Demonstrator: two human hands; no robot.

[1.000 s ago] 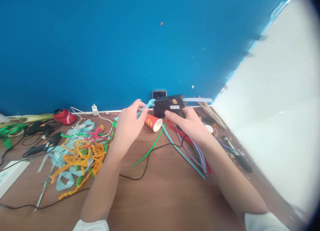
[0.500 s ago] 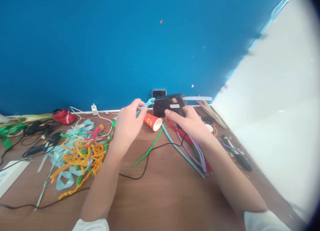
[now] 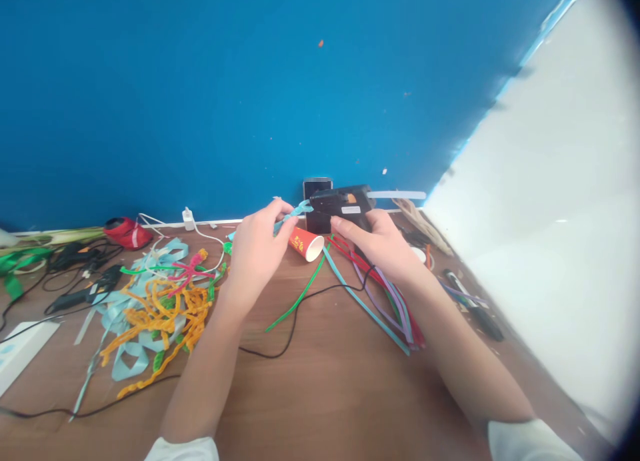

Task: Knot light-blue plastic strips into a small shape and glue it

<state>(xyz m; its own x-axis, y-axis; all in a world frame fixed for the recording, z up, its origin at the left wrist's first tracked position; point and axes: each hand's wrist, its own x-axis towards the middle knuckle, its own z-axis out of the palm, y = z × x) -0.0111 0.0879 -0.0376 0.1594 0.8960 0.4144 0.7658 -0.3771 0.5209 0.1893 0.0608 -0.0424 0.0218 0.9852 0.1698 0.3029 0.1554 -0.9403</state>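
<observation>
My right hand point(image 3: 383, 242) is wrapped round the grip of a black hot glue gun point(image 3: 345, 204). A whitish glue stick point(image 3: 397, 195) juts from its back end toward the right. Between the thumb and fingers of my left hand point(image 3: 263, 248) is a light blue twisted strip point(image 3: 299, 210), maybe ribbon or pipe cleaner. Its free end meets the gun's nozzle; whether they touch I cannot tell. Below the strip a red paper cup point(image 3: 306, 243) lies on its side, its white mouth facing right, partly behind my left hand.
Orange pipe cleaners point(image 3: 173, 314) lie tangled with light blue ribbon point(image 3: 133, 358) on the left. Several coloured pipe cleaners point(image 3: 395, 308) are under my right forearm. A black cord point(image 3: 287, 344) crosses the table. Another glue gun point(image 3: 85, 293), a white power strip point(image 3: 23, 351) and a marker point(image 3: 463, 291) lie around.
Almost nothing differs. The glue gun and the blue strip's end have shifted very slightly right; both hands keep their hold.
</observation>
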